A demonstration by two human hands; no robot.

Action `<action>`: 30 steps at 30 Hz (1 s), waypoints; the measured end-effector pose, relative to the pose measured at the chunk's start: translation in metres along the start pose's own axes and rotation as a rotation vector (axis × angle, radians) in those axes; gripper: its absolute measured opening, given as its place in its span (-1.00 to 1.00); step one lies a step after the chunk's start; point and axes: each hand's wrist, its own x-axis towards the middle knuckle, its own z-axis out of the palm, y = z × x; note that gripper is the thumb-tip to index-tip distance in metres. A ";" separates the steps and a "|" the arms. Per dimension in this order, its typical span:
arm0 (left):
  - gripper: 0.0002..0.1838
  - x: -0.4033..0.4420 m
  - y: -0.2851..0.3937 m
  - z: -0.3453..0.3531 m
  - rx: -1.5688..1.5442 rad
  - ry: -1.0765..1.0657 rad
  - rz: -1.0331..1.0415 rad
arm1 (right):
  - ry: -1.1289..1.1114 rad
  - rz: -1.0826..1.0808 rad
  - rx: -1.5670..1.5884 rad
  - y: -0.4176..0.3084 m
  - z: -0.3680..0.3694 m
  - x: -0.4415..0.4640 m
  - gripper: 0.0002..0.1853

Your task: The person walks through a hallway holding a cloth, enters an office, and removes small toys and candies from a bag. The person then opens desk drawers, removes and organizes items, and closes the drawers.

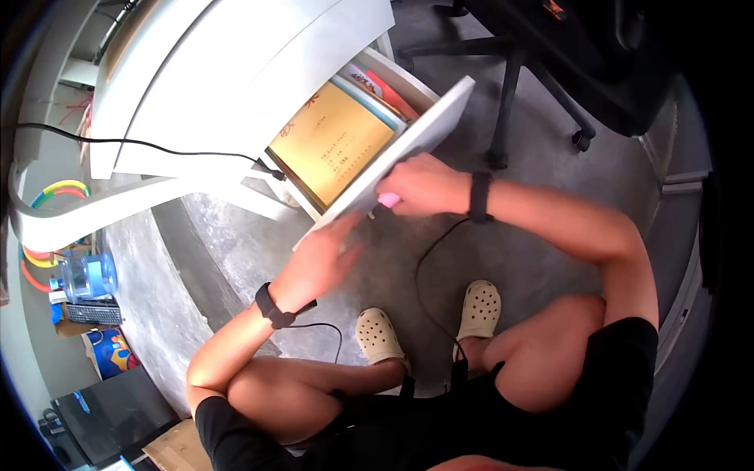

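A white drawer (430, 129) stands pulled out from a white cabinet, with a yellow printed booklet or folder (334, 145) lying on top of other papers inside. My right hand (424, 187) is closed at the outer face of the drawer front, and a small pink object (389, 199) sticks out from its fingers; its kind cannot be made out. At the drawer's lower left corner, my left hand (320, 257) is blurred, with thumb apart and fingers stretched toward the front panel. Whether those fingers touch the panel is unclear.
A black cable (157, 143) crosses the white cabinet (212, 86) and ends by the drawer. An office chair (510, 71) stands at upper right. On the left are a blue water jug (88, 275), a keyboard (94, 314) and a black case (114, 412). Cables hang from both wristbands.
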 end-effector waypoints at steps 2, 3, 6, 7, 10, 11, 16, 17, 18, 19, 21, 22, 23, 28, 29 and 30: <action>-0.49 0.004 -0.002 0.005 -0.002 0.118 -0.024 | -0.037 0.017 -0.029 0.002 -0.004 0.004 -0.83; -0.48 0.004 -0.005 0.006 -0.028 0.150 -0.027 | 0.002 0.021 -0.036 0.003 -0.009 0.001 -0.82; -0.46 -0.004 -0.010 0.011 -0.129 0.256 -0.071 | 0.060 0.057 0.055 -0.003 -0.011 -0.017 -0.79; -0.45 0.003 -0.010 0.013 -0.104 0.288 -0.043 | 0.061 0.075 0.113 0.004 -0.017 -0.024 -0.77; -0.42 0.015 -0.018 0.017 -0.068 0.343 -0.049 | 0.104 0.041 0.281 0.007 -0.032 -0.039 -0.74; -0.42 0.017 -0.024 0.015 -0.119 0.347 -0.049 | 0.066 0.049 0.353 0.006 -0.037 -0.042 -0.72; -0.47 0.032 -0.052 0.008 -0.089 0.441 0.010 | 0.088 0.002 0.823 -0.036 -0.101 -0.053 -0.78; -0.47 0.035 -0.056 0.004 -0.084 0.451 0.015 | 0.097 -0.004 0.930 -0.047 -0.125 -0.058 -0.78; -0.46 0.038 -0.060 0.001 -0.079 0.459 0.017 | 0.088 -0.009 1.022 -0.061 -0.154 -0.066 -0.78; -0.46 0.040 -0.063 -0.002 -0.074 0.464 -0.012 | 0.144 -0.112 1.079 -0.073 -0.176 -0.073 -0.78; -0.48 0.040 -0.071 -0.003 -0.133 0.496 -0.021 | 0.252 -0.291 0.989 -0.089 -0.215 -0.083 -0.72; -0.50 0.038 -0.070 -0.007 -0.116 0.510 -0.034 | 0.333 -0.335 0.927 -0.095 -0.226 -0.091 -0.70; -0.55 0.031 -0.073 -0.010 -0.115 0.431 -0.156 | 0.417 -0.364 0.855 -0.099 -0.234 -0.099 -0.68; -0.76 -0.039 -0.107 -0.001 -0.032 -0.035 -0.195 | 0.658 -0.732 -0.240 -0.100 -0.310 -0.154 -0.53; -0.77 -0.058 -0.111 0.005 0.002 -0.150 -0.245 | 0.643 -0.833 -0.630 -0.099 -0.334 -0.164 -0.45; -0.81 -0.082 -0.126 0.016 0.011 -0.178 -0.235 | 0.594 -0.936 -0.775 -0.094 -0.341 -0.164 -0.54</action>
